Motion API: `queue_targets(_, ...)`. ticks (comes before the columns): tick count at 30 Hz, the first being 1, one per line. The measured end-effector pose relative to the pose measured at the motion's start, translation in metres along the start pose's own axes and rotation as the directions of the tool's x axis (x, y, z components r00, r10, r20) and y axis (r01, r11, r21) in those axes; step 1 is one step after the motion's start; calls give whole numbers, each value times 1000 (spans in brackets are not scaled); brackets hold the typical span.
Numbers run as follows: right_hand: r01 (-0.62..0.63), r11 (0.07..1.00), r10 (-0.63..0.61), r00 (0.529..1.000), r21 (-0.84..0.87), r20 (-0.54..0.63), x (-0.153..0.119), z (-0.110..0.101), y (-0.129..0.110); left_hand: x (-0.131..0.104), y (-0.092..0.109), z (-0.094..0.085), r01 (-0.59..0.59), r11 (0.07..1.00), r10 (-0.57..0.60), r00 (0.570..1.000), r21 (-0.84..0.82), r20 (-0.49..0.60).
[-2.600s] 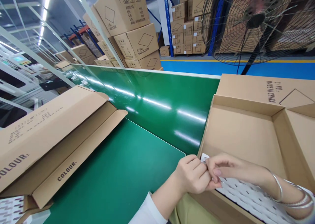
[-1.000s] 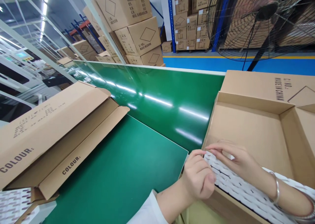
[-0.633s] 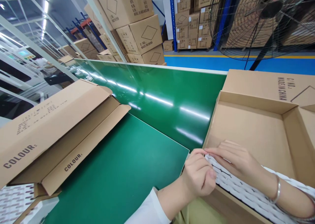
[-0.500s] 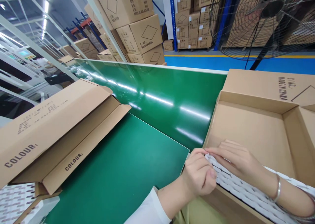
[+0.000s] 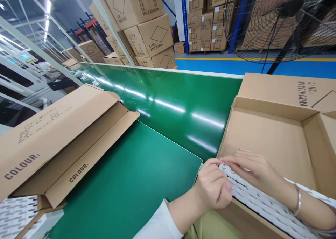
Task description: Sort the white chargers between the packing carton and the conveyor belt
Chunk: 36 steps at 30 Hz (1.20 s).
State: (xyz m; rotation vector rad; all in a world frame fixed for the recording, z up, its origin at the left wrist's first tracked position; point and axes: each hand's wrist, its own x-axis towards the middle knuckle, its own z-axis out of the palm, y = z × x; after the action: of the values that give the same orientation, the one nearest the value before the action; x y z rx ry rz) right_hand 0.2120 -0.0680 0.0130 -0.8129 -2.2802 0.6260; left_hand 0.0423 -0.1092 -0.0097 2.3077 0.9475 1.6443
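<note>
An open cardboard box (image 5: 265, 102) sits at the right on the green belt. Along its near wall lies a row of small white packets (image 5: 258, 198). My left hand (image 5: 214, 186) is curled at the box's near left corner, its fingertips against the end of the row. My right hand (image 5: 252, 167) lies flat over the packets with its fingers stretched left, touching the first ones. A silver bangle circles the right wrist. Whether either hand grips a single packet cannot be told.
A second cardboard box (image 5: 52, 141) printed "COLOUR:" lies on its side at the left, flaps open. The green conveyor belt (image 5: 162, 102) runs away to the back left. Stacked cartons (image 5: 147, 32) and a large black fan (image 5: 278, 22) stand behind it.
Since 2.6 s ago my hands let a single white packet down into the row; the right hand has spread flat over the packets. In the last half second almost nothing moved.
</note>
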Motion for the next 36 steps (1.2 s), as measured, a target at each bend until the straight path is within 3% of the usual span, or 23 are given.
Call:
queue_targets(5,5,1000,-5,1000,19,-1,0,1,2,2,0,1,-25,999,23,999,-31,-44)
queue_targets(18,-28,998,29,999,56,-17,3,-3,-3,3,2,1,-57,998,58,998,38,-5)
queue_targets(26,-44,993,49,998,112,-42,6,-5,-5,7,1,3,-130,991,132,989,23,-66)
queue_targets(31,-191,949,208,977,249,-40,5,-3,-6,7,-1,3,-171,984,173,984,47,-46)
queue_targets(36,-461,750,438,883,475,166,5,-4,-8,8,-3,2,-160,983,163,986,89,-25)
